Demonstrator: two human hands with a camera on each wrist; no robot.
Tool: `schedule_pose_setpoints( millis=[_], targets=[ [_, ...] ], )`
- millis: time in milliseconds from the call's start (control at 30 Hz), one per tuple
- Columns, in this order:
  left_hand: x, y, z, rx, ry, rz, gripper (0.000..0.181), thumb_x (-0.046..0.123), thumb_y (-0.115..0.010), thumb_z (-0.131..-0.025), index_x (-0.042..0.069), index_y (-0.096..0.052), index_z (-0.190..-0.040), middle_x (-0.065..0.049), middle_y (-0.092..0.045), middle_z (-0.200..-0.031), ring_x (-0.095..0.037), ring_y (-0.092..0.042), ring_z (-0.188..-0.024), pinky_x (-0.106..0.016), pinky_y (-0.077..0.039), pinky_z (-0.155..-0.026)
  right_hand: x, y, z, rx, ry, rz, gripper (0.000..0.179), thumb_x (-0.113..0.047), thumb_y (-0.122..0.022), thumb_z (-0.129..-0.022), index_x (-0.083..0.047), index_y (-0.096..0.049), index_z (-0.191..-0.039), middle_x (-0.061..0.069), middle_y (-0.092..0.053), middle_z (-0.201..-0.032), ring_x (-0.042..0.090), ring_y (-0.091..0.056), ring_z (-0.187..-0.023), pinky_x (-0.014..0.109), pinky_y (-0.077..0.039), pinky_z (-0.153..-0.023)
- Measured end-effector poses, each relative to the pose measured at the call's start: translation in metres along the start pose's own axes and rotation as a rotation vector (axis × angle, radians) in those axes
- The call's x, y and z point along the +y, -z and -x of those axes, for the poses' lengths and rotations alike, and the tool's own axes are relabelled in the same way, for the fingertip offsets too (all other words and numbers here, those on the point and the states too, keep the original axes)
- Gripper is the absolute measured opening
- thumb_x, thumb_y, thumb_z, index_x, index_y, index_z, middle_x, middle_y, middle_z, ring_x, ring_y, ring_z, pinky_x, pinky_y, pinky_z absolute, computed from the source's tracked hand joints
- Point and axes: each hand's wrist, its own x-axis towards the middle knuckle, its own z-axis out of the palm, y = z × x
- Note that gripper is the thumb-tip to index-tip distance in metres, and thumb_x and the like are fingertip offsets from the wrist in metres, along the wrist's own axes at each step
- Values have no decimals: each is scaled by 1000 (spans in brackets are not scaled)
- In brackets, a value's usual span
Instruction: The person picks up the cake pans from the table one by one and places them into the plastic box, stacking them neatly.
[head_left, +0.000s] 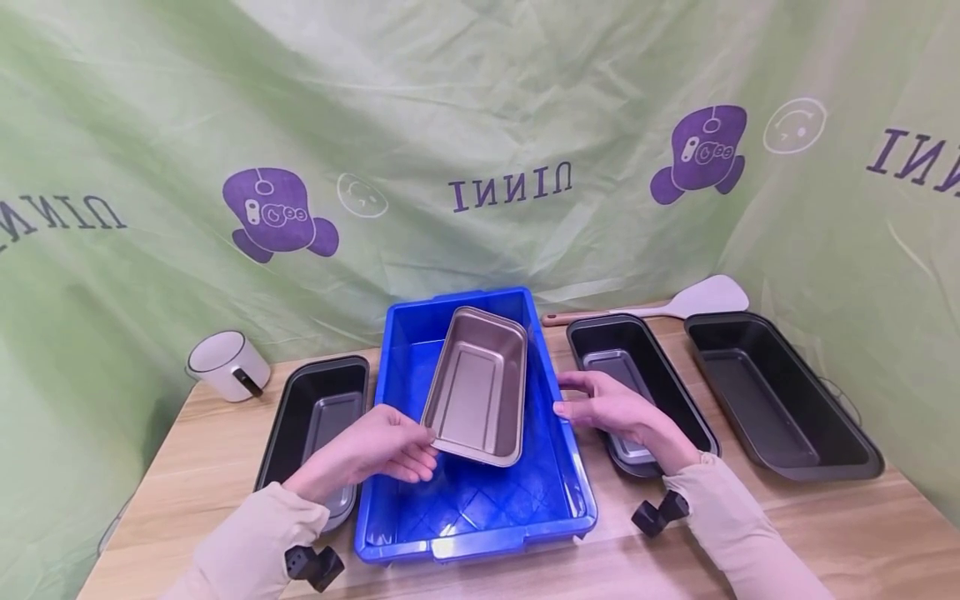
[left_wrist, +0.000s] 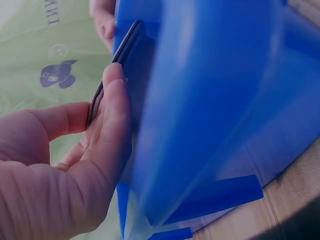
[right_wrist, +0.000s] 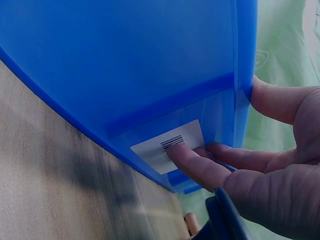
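Between the thumb and fingers of the left hand (head_left: 386,443), pinched at its near left corner, is a bronze loaf pan (head_left: 480,387). Right under that grip spreads a blue bin (head_left: 480,508); the pan lies slanted over its interior, and whether the underside touches the bin's floor I cannot tell. Across from this hold, the right hand (head_left: 611,408) grips the bin's right wall, thumb at the rim and fingers against the outside, where one fingertip meets a white barcode label (right_wrist: 170,145).

Just beneath the left forearm sits a black loaf pan (head_left: 337,408), and beyond it, farther left, a white mug (head_left: 221,367) with a dark handle. Close behind the right hand is a second black pan (head_left: 618,362); farther right of that hand stands a larger black pan (head_left: 780,408). Past both, a white spatula (head_left: 712,296) lies along the back of the wooden table (head_left: 168,483), before a green printed cloth (head_left: 480,100).
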Motion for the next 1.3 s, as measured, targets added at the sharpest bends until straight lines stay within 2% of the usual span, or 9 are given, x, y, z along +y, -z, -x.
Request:
schedule_pose_setpoints(
  millis=[200,333,533,767,1000,1200,1300],
  targets=[
    [-4,-11,-4,57,47,-135,24,8,-57,-89,-14,-65,-86,-7,-65,-62,-12,-63,-52,-23,-55,-49,1,-1,-1,7,-5,1,70,-8,-64,-89,19,-23,-140,35,-31,-143,22,-61,-104,28,-51,-89],
    [-5,-16,-5,59,75,-183,23,9,-58,-88,-11,-65,-79,-6,-63,-58,-10,-61,-49,-21,-53,-46,0,-1,-1,9,0,0,70,-7,-63,-89,20,-23,-140,35,-31,-143,17,-61,-100,28,-51,-89],
    [-5,-20,-2,78,74,-279,22,6,-60,-86,-11,-66,-73,-6,-63,-54,-10,-60,-45,-22,-53,-45,0,-1,-2,5,-1,2,71,-8,-64,-89,20,-23,-140,35,-31,-143,15,-61,-99,28,-51,-89],
    [1,-22,2,113,24,-408,23,10,-67,-86,-7,-67,-70,-7,-63,-54,-12,-62,-46,-28,-56,-49,0,0,-1,4,-5,-5,71,-8,-64,-89,19,-23,-140,35,-33,-142,16,-61,-100,27,-51,-89],
    [5,-14,4,145,-9,-427,25,14,-69,-87,-5,-70,-72,-8,-64,-57,-17,-65,-51,-31,-57,-52,1,0,-1,0,-1,7,70,-7,-64,-90,19,-23,-140,35,-33,-142,18,-60,-103,25,-50,-90],
    [7,0,7,176,-114,-423,24,16,-67,-88,-1,-69,-71,-10,-67,-65,-20,-67,-57,-31,-57,-53,1,0,-1,-16,15,-5,68,-6,-62,-90,20,-23,-140,35,-35,-140,23,-59,-107,29,-49,-94],
    [9,9,14,189,-158,-401,21,17,-67,-88,0,-69,-77,-11,-69,-71,-19,-68,-61,-32,-58,-55,1,0,-1,-21,19,-7,68,-6,-62,-90,20,-23,-140,36,-37,-139,24,-59,-108,31,-49,-94]
  ],
)
